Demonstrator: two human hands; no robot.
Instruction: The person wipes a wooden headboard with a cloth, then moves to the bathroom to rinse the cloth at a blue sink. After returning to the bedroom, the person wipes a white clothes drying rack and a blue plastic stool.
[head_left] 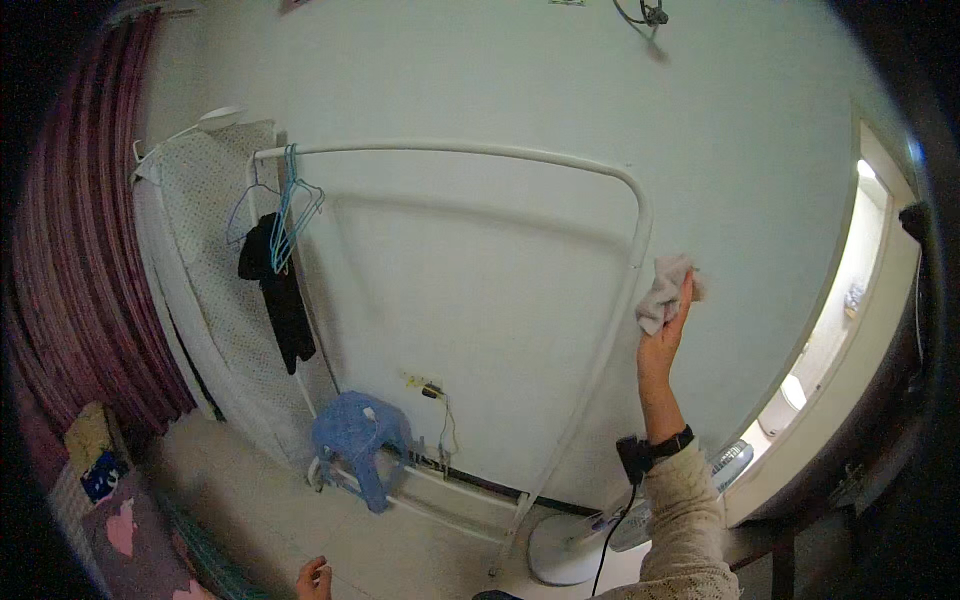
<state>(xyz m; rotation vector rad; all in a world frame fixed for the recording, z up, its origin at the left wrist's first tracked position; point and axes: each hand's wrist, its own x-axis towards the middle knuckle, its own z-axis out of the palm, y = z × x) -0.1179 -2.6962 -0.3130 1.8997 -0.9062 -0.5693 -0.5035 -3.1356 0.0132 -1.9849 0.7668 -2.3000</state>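
My right hand [660, 345] is raised on the right, its fingers closed on a crumpled pale cloth [662, 293]. The cloth is beside the upper right bend of a white metal clothes rack [470, 150], in front of the pale wall [480, 270]. Whether it touches the rack or the wall, I cannot tell. A black strap with a small box and cable is on my right wrist. At the lower edge, my left hand [314, 580] shows only in part, fingers loosely bent, with nothing visible in it.
Blue hangers [290, 215] and a black garment [285, 290] hang at the rack's left end. Beneath is a blue plastic stool [360, 430], near a wall socket with a plug [431, 390]. A fan base [560, 550] stands low right, by a doorway [825, 330]. Purple curtains [90, 230] hang left.
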